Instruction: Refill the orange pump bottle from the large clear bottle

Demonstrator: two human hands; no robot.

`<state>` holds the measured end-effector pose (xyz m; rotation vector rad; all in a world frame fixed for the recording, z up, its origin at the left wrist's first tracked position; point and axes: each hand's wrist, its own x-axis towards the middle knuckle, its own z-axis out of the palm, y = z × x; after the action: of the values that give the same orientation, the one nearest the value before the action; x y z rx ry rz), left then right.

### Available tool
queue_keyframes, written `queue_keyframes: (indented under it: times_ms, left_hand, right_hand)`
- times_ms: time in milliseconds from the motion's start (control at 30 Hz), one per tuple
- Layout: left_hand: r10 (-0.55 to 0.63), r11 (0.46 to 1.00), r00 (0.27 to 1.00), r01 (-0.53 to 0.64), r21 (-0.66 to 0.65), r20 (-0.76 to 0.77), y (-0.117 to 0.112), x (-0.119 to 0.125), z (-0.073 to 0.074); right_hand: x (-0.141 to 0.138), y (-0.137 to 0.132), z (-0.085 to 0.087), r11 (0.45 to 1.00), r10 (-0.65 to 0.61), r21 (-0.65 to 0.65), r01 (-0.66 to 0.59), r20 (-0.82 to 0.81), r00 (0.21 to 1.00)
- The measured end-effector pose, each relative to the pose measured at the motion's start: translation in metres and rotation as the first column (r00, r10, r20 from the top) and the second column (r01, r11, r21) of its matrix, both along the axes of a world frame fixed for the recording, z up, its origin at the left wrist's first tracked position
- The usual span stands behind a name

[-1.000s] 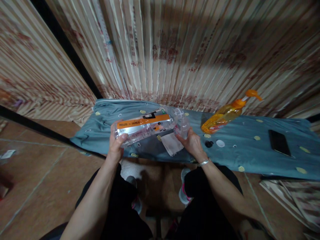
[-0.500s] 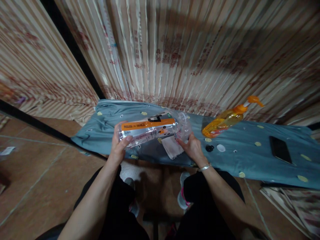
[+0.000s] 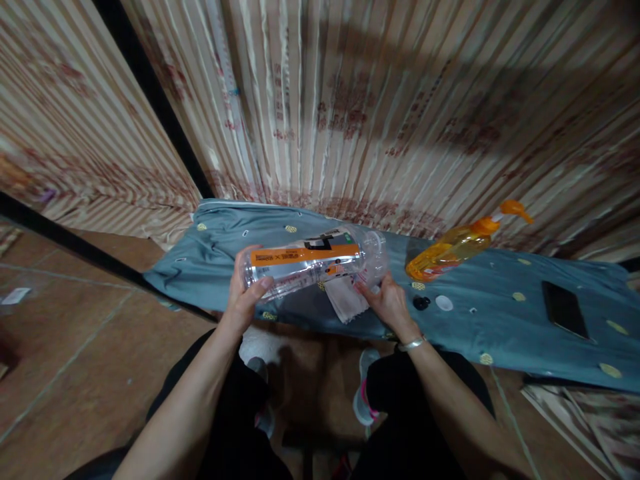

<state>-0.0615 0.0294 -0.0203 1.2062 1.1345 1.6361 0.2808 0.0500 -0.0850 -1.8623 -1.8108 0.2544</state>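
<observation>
A large clear plastic bottle (image 3: 305, 263) with an orange and silver label lies nearly level in the air above the cloth. My left hand (image 3: 245, 293) is wrapped round its base end, thumb on the near side. At the other end my right hand (image 3: 390, 303) grips a clear plastic vessel (image 3: 375, 260), which overlaps the bottle's neck end; its exact shape and whether the two are joined are hard to make out. Below them a whitish folded cloth (image 3: 347, 300) rests on the covered surface, partly hidden by the bottle.
A blue-green patterned sheet (image 3: 505, 327) covers the long narrow surface. To the right are an orange-yellow pump bottle (image 3: 447, 250), a small black cap (image 3: 421, 303), a white disc (image 3: 444, 303) and a black phone (image 3: 565, 309). A striped curtain (image 3: 340, 113) hangs behind; a dark pole (image 3: 155, 100) slants at left.
The view has shifted slightly, so the scene sits a little lower and to the right. Both hands keep their hold, with the bottle at nearly the same tilt.
</observation>
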Motion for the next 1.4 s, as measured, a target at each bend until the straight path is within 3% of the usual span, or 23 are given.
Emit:
queue_keyframes:
  times_ms: [367,800,1400]
  left_hand:
    - [-0.054,0.996,0.997,0.057,0.064,-0.05,-0.008,0.007,0.009]
    - [-0.027,0.991,0.994,0.04,0.124,-0.105,-0.009,0.008,0.013]
    - [-0.068,0.991,0.985,0.086,0.106,-0.158,-0.01,0.006,0.019]
  right_hand:
    - [0.0,0.0,0.0,1.0,-0.015,-0.002,0.015,-0.02,1.0]
    - [0.004,0.0,-0.002,0.999,0.032,0.015,-0.031,-0.057,0.998]
    - [0.002,0.0,0.004,1.0,0.013,-0.027,-0.013,-0.03,0.999]
